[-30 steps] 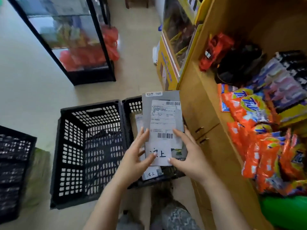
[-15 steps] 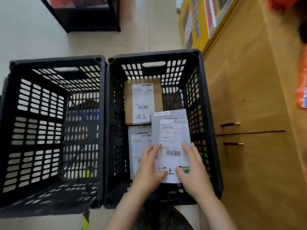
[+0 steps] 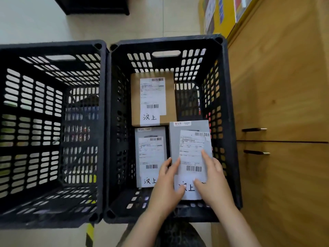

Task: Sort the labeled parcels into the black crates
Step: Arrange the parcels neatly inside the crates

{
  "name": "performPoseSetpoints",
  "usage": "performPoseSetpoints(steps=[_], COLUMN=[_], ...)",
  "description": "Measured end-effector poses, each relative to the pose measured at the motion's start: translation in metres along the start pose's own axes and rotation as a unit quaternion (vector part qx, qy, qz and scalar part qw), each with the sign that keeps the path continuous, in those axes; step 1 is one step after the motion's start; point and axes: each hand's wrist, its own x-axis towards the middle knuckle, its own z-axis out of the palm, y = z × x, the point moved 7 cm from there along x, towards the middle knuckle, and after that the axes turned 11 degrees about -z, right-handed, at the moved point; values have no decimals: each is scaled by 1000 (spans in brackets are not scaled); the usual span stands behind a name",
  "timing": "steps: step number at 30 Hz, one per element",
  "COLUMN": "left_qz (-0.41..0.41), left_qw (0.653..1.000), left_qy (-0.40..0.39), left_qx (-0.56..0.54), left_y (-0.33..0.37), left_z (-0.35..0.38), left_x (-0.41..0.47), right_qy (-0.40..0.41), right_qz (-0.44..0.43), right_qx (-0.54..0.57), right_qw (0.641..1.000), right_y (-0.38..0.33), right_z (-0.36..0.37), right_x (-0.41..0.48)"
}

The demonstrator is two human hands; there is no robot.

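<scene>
A flat, rectangular grey parcel (image 3: 190,127) with a white paper label (image 3: 191,150) is held in the near right corner of the perforated plastic black crate (image 3: 229,122). It is pinched at its near end by the left hand (image 3: 165,186) and right hand (image 3: 213,182), both grips closed on it. A brown cardboard parcel (image 3: 170,97) and second grey parcel (image 3: 151,154) lie alongside.

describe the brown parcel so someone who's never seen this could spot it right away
Find the right crate of the two black ones, beside the wooden cabinet. The brown parcel lies flat at its far end. It alone is cardboard brown; the two parcels nearer the camera are grey.
</scene>
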Motion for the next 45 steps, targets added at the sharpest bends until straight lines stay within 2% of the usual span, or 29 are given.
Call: performPoseSetpoints(steps=[10,18,22,26,32,37,39,45], left_qz=[-39,-48,-38,-97,-104,-80,-58,20], left_qw=[999,998,987,965,969,976,984,983], left_qy=[-19,-20,-1,-16,-46,-24,-3,85], left_qx=[11,38,157,244,221,202,171,164], left_y=[-23,-30,-37,-56,-59,-43,-29,22], left_z=[2,11,10,12,14,-1,-9,-52], left_x=[31,49,57,71,74,71,65,28], right_qy=[-25,-61,-92,-145,-186,-190,-182,-119], right_qz=[12,19,33,52,44,62,45,-91], right_qx=[19,-9,-45,-65,-136,-123,-104,-85], right_qw=[999,998,994,986,972,972,977,985], right_y=[16,24,30,40,45,35,21,-48], right_z=[24,43,51,62,74,66,62,24], right_x=[27,41,51,63,67,63,58,36])
